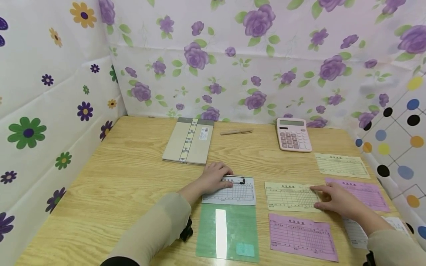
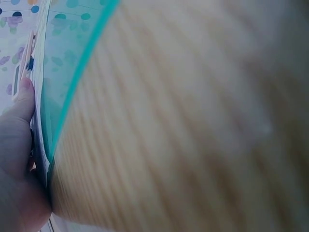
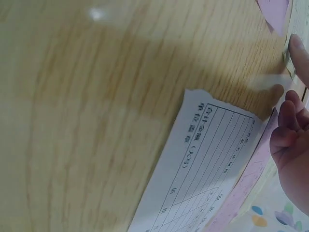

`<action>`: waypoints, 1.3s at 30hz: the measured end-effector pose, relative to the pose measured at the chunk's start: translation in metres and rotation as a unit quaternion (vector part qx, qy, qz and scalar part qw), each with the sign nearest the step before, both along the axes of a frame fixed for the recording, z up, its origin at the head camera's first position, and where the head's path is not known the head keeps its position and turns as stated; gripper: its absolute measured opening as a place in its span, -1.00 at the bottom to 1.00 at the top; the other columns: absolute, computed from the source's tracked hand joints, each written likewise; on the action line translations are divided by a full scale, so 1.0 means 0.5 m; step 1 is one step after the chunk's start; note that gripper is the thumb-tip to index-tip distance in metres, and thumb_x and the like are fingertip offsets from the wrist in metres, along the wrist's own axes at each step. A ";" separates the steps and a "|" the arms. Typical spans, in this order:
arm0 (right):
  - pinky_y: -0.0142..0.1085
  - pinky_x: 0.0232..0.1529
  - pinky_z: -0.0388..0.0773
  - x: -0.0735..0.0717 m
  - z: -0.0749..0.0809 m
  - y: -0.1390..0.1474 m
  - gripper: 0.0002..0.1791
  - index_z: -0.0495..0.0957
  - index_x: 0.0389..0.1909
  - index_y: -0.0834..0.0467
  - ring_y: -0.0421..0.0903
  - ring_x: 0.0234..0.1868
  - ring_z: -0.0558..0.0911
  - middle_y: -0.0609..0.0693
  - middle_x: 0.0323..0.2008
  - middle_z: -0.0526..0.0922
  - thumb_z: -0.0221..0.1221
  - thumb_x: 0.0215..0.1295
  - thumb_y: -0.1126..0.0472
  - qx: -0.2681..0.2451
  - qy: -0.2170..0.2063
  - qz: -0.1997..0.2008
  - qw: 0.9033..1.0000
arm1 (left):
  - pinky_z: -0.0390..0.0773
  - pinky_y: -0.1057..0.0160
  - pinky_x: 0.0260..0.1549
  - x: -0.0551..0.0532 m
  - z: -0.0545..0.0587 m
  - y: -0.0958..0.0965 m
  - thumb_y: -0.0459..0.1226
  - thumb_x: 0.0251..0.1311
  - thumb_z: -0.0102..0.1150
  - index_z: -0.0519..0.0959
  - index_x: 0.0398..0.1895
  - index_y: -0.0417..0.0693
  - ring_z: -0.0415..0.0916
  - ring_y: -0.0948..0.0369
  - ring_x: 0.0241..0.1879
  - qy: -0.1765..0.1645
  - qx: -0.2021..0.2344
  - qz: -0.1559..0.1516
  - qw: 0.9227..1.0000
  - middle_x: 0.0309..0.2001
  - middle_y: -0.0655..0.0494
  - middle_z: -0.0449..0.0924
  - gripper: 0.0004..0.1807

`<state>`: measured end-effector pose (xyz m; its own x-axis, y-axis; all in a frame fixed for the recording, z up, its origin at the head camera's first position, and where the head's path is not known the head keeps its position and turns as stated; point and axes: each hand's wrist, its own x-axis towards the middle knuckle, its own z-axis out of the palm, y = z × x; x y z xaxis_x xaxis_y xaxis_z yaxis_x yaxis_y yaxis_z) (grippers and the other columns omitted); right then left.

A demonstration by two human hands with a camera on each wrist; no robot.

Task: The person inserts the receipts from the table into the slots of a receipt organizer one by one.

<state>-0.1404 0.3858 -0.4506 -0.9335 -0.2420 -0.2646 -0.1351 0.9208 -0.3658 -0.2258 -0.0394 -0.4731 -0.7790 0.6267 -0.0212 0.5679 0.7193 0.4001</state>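
Note:
My left hand (image 1: 214, 178) rests at the top of a translucent green clipboard (image 1: 206, 232), beside its metal clip (image 1: 237, 179). A white printed form (image 1: 233, 195) lies under the clip. In the left wrist view, the thumb (image 2: 25, 92) lies against the paper on the board. To the right, my right hand (image 1: 336, 199) touches the right end of a pale yellow form (image 1: 287, 197), with index finger and thumb apart on it. In the right wrist view, the other fingers (image 3: 285, 116) of that hand are loosely bent above the table.
Pink forms (image 1: 299, 236) (image 1: 366, 195) lie below and right of the yellow one. A white form (image 1: 354, 232) lies beneath the right forearm, another yellow form (image 1: 341, 165) farther back. Behind are a beige notebook (image 1: 196, 144), a pen (image 1: 236, 132) and a pink calculator (image 1: 293, 135).

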 end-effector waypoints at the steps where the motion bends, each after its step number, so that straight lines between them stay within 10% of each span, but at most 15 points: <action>1: -0.18 -0.34 0.32 0.000 0.000 0.000 -0.22 0.42 0.22 0.13 -0.07 -0.33 0.35 0.02 -0.27 0.39 0.25 0.04 -0.25 0.000 -0.002 -0.001 1.000 | 0.10 0.03 0.09 0.000 0.001 0.000 0.13 0.16 0.11 0.47 0.05 0.18 0.22 0.12 0.10 0.001 0.002 0.000 1.000 0.11 0.18 0.35 -0.55; 24: -0.29 -0.45 0.27 0.000 0.003 -0.026 -0.36 0.39 0.21 0.22 -0.10 -0.40 0.35 -0.01 -0.37 0.39 0.27 0.16 -0.01 -0.065 -0.038 -0.033 0.997 | 0.11 0.06 0.06 -0.001 0.004 -0.003 0.11 0.17 0.11 0.47 0.04 0.20 0.21 0.13 0.10 -0.008 -0.001 0.007 1.000 0.10 0.19 0.34 -0.58; 39: -0.26 -0.29 0.39 0.008 0.017 -0.013 -0.42 0.41 0.17 0.13 -0.03 -0.18 0.34 0.13 -0.09 0.38 0.16 0.24 -0.13 -0.205 -0.052 -0.118 0.970 | 0.11 0.06 0.06 0.001 0.001 0.001 0.13 0.16 0.11 0.47 0.05 0.21 0.21 0.14 0.11 -0.008 -0.001 0.006 1.000 0.11 0.21 0.34 -0.56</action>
